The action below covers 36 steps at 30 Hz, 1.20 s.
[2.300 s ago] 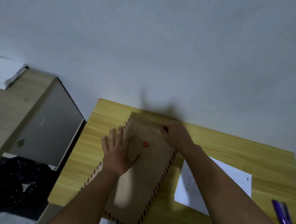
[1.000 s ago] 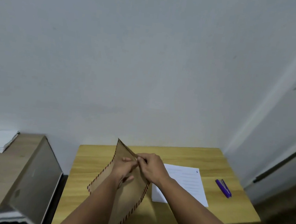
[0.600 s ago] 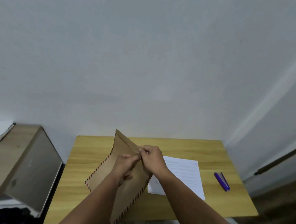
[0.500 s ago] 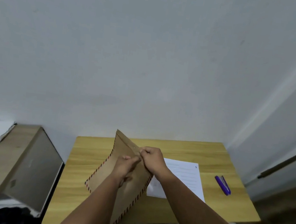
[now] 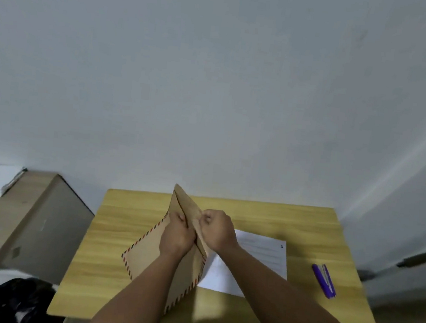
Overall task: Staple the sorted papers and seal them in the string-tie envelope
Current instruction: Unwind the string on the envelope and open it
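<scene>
Currently both hands hold the brown string-tie envelope (image 5: 150, 249) tilted up off the wooden table (image 5: 107, 255), near its middle. The left hand (image 5: 176, 236) grips the envelope's face with curled fingers; the right hand (image 5: 216, 231) pinches the flap area at the upper end. White papers (image 5: 257, 255) lie flat just right of the envelope, partly under it. A purple stapler (image 5: 324, 281) rests near the table's right edge, well apart from the papers.

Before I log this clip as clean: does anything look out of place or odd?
Nothing looks damaged or spilled. Both hands, left and right, hold the envelope tilted above the table; the paper and stapler lie flat beside it.
</scene>
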Tool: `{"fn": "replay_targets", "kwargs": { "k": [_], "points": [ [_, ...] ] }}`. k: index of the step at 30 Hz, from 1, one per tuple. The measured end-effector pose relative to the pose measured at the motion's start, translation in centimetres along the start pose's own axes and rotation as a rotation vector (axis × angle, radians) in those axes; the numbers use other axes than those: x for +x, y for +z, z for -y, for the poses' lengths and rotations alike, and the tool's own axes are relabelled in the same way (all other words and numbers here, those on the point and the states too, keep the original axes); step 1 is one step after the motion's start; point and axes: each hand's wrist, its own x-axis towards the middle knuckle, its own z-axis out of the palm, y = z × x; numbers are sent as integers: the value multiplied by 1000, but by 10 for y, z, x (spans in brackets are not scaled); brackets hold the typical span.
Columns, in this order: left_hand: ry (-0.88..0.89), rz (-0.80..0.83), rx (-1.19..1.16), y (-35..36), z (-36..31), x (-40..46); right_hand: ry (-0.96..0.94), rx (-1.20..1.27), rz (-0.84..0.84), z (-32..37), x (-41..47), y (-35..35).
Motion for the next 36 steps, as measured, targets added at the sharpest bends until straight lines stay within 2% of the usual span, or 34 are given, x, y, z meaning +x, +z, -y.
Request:
{"fn": "replay_targets", "kwargs": {
  "k": [3,9,12,18,21,28,33,36],
  "points": [
    [48,-5,102,18,0,-8,1,-197,3,-18,0,-5],
    [67,-29,132,31,-7,-16,110,-222,96,-56,13,-11],
    [65,-80,120,30,-9,-15,105,-238,105,-69,20,-15],
    [65,-117,106,28,-5,-15,-125,-150,8,-77,24,-10],
    [102,-97,110,27,0,-21,-214,-100,24,-81,26,-6],
    [122,-93,157,24,11,-34,-48,63,71,-88,30,5],
    [106,-107,176,20,14,-34,-113,10,78,-91,28,13],
    [81,-85,210,18,14,-32,-91,-43,160,-94,31,14]
  ]
}}
